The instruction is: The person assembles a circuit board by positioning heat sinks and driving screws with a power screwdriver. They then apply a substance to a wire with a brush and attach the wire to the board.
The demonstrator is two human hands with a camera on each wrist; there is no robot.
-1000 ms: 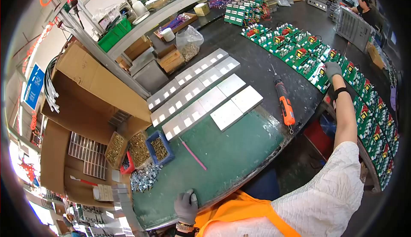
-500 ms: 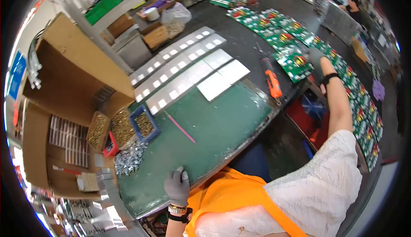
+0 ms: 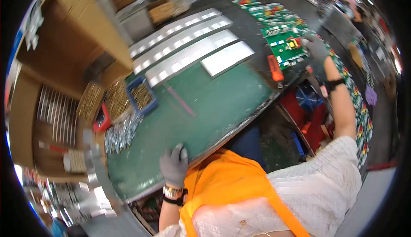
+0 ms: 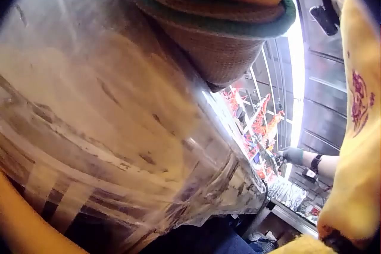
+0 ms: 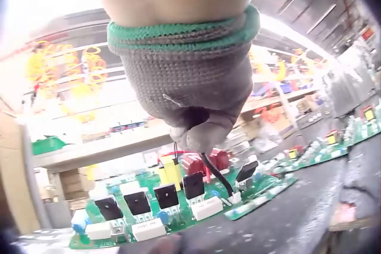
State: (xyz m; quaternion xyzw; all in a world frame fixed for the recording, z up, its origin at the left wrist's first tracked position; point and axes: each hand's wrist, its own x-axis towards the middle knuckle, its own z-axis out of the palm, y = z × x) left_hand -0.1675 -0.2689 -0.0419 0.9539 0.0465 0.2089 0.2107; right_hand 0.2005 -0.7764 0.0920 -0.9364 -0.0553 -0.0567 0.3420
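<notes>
My gloved right hand (image 3: 316, 50) holds a green circuit board (image 3: 280, 51) by its upper parts, at the right of the head view. In the right wrist view the curled fingertips (image 5: 205, 138) are at a black wire (image 5: 217, 173), above the board's white blocks and black upright components. The board overlaps the front of an orange electric screwdriver (image 3: 275, 68) in the head view. My gloved left hand (image 3: 174, 167) rests at the near edge of the green mat (image 3: 214, 104), fingers relaxed and holding nothing. Its fingers are hidden in the left wrist view.
Rows of silver metal plates (image 3: 188, 53) lie across the bench. A pink stick (image 3: 182, 102), a blue bin of screws (image 3: 142, 96) and a pile of small metal parts (image 3: 122, 134) are at left. More circuit boards (image 3: 274, 12) line the back and right. A person stands far right.
My right hand has moved left with one circuit board, over the screwdriver's front end. The left hand stays at the mat's edge. The head view has shifted.
</notes>
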